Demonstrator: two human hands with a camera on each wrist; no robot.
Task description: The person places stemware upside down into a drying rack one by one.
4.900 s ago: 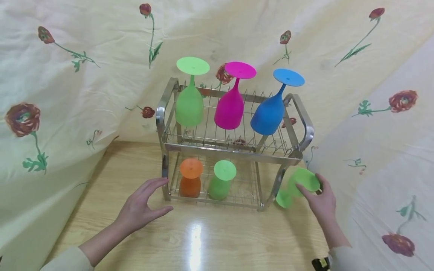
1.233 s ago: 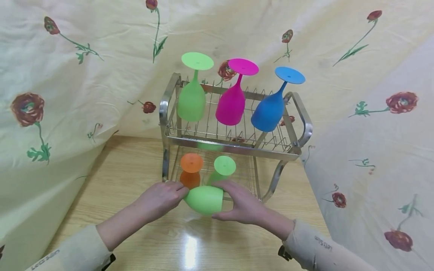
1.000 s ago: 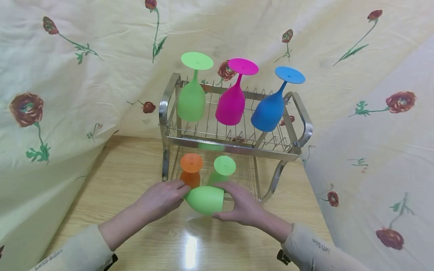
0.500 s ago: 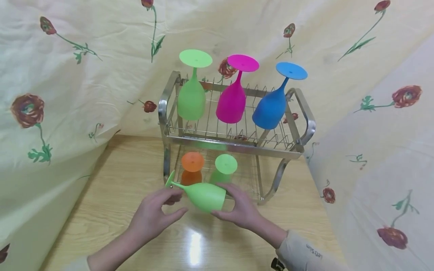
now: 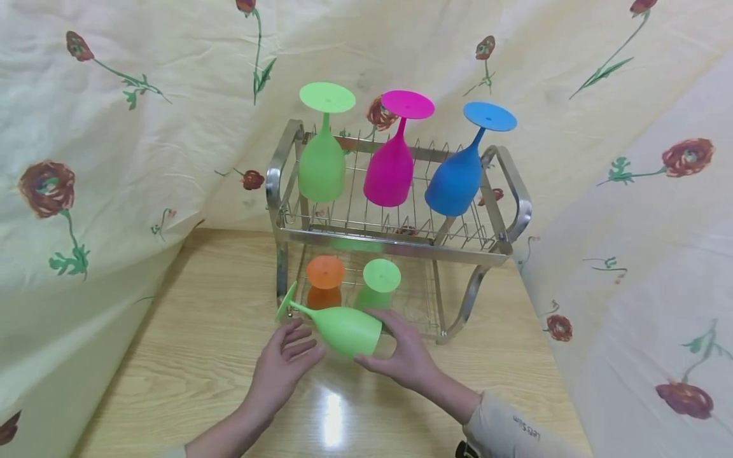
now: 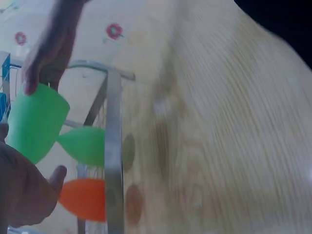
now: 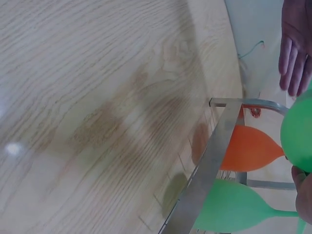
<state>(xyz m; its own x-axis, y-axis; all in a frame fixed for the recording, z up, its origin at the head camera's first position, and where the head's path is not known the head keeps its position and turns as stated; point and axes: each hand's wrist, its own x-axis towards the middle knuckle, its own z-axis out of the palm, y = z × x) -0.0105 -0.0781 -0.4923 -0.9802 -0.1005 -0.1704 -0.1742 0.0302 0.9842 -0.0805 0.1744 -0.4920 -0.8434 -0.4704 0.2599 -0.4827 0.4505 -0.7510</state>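
Observation:
In the head view, a light green plastic goblet (image 5: 346, 331) lies sideways in the air before the rack, its round foot pointing left. My right hand (image 5: 408, 356) grips its bowl near the rim, thumb below and fingers above. My left hand (image 5: 280, 369) is just under the stem, palm turned up and fingers loosely extended, holding nothing. On the lower shelf behind, an orange goblet (image 5: 325, 273) and another green goblet (image 5: 382, 277) stand upside down. The left wrist view shows the held goblet's bowl (image 6: 39, 122) between both hands.
A two-tier metal dish rack (image 5: 395, 247) stands on the wooden table (image 5: 189, 356). Its upper tier bears upside-down green (image 5: 322, 166), magenta (image 5: 389, 172) and blue (image 5: 455, 181) goblets, the blue one leaning. Flower-patterned cloth (image 5: 143, 159) surrounds the table's back and sides.
My right hand has brought the green goblet from the rack's right side to its front. My left hand, earlier gripping the stem end, has let go and turned palm up below it.

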